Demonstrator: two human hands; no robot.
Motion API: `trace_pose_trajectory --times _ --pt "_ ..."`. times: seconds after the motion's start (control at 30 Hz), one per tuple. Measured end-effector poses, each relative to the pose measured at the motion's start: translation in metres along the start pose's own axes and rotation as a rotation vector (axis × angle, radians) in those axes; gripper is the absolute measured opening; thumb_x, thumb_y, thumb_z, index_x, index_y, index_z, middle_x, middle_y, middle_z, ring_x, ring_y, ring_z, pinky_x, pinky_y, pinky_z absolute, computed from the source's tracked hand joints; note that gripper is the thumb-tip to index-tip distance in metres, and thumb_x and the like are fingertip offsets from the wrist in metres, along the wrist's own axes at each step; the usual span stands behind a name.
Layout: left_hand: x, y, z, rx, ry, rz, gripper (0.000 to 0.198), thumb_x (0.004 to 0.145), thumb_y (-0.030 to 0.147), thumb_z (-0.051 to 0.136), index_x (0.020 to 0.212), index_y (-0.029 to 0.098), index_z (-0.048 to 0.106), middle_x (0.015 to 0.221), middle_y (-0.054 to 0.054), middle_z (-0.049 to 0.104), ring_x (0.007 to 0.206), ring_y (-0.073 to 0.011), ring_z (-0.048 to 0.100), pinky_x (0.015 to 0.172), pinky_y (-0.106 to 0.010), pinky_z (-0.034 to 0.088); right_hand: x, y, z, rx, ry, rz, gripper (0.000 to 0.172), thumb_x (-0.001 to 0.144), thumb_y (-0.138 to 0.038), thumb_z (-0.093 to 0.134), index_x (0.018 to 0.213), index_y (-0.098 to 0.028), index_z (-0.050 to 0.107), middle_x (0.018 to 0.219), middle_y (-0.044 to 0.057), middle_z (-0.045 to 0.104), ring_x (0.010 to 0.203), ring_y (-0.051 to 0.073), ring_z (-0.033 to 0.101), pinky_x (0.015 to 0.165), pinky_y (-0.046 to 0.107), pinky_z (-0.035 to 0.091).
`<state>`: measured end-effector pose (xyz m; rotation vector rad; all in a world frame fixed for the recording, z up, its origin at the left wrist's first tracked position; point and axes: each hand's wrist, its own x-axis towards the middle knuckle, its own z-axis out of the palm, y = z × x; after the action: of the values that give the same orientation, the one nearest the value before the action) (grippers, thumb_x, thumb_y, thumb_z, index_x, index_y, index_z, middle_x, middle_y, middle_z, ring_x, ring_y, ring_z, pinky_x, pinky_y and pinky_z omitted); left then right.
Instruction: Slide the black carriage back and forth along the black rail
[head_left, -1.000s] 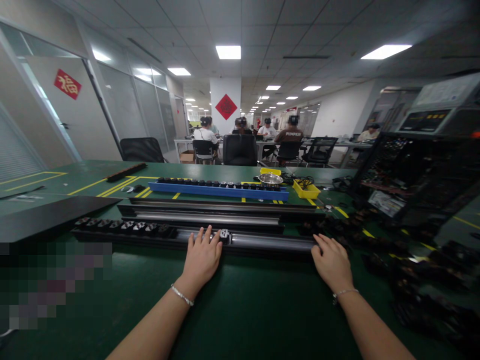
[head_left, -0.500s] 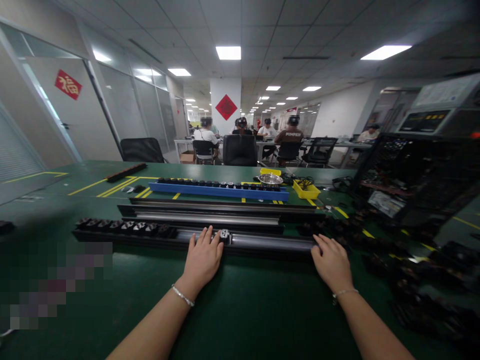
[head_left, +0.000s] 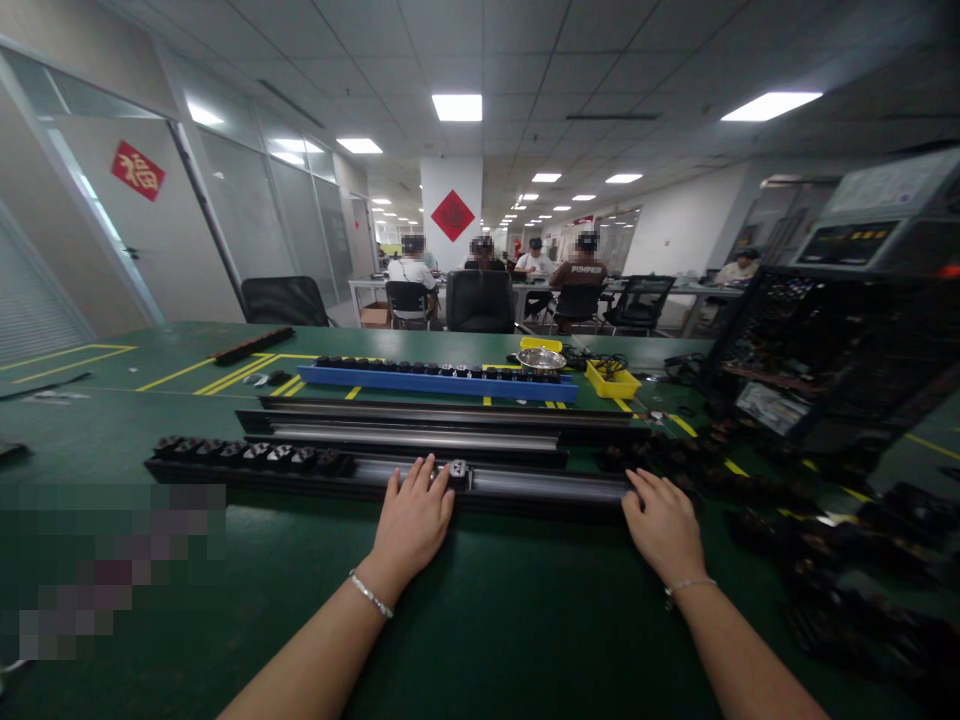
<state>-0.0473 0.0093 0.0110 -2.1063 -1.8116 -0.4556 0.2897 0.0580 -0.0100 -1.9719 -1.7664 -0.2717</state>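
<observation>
- Small silver-topped block (head_left: pixel 460 474): sits on the near black rail (head_left: pixel 547 487), around mid-length, just right of the left hand's fingertips.
- Near rail: lies left to right across the green table (head_left: pixel 510 610); smooth grey stretch bare to the right of the block.
- Left hand (head_left: pixel 416 512): palm down, fingers extended and slightly spread over the rail, not curled into a fist. Its right side is touching or just beside the block; cannot tell which. No closed hold on the block seen.
- Right hand (head_left: pixel 664 522): at the rail's right end, fingers close together and bent over it, thumb on the near side. Cannot tell whether it grips the end or only rests there.
- Row of black blocks (head_left: pixel 255 453): on the left part of the same rail, some with silver tops, well apart from the single block.
- Just beyond: two more dark rails (head_left: pixel 420 436), roughly parallel.
- Farther: blue channel (head_left: pixel 435 384) bearing a line of black pieces; metal dish (head_left: pixel 541 358) and yellow tray (head_left: pixel 613 382) toward its right end.
- Right: dark loose parts (head_left: pixel 840 600), too dim to identify; open-framed equipment (head_left: pixel 780 345) behind them.
- Far: seated people (head_left: pixel 577 275) at another table (head_left: pixel 364 288).
</observation>
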Motion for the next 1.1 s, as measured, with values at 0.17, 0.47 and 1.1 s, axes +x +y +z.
trace_pose_trajectory --times 0.17,0.47,1.1 --pt "-0.0001 -0.0010 0.0028 -0.021 0.016 0.017 0.041 0.091 0.033 0.033 0.125 0.021 0.052 0.136 -0.010 0.047 0.127 -0.0270 0.041 0.102 -0.052 0.031 0.0004 0.0004 0.0021 -0.002 0.010 -0.002 0.052 0.084 -0.035 0.027 0.119 -0.014 0.060 0.126 0.008 0.055 0.123 0.026 0.039 0.101 0.042 0.032" --pt "-0.0009 0.0005 0.0049 -0.084 0.046 0.073 0.040 0.092 0.032 0.031 0.124 0.018 0.050 0.134 -0.008 0.049 0.123 -0.0232 0.045 0.104 -0.049 0.029 0.0000 0.0003 0.0008 0.006 0.005 0.004 0.052 0.084 -0.035 0.027 0.120 -0.014 0.059 0.127 0.008 0.055 0.123 0.027 0.038 0.101 0.042 0.032" --pt "-0.0029 -0.0060 0.0056 -0.162 -0.030 0.111 0.046 0.089 0.041 0.037 0.130 0.020 0.043 0.139 -0.009 0.044 0.124 -0.0229 0.042 0.105 -0.048 0.024 0.0001 0.0014 0.0016 0.025 0.000 0.015 0.053 0.084 -0.038 0.027 0.120 -0.015 0.059 0.126 0.008 0.055 0.122 0.028 0.038 0.101 0.045 0.032"
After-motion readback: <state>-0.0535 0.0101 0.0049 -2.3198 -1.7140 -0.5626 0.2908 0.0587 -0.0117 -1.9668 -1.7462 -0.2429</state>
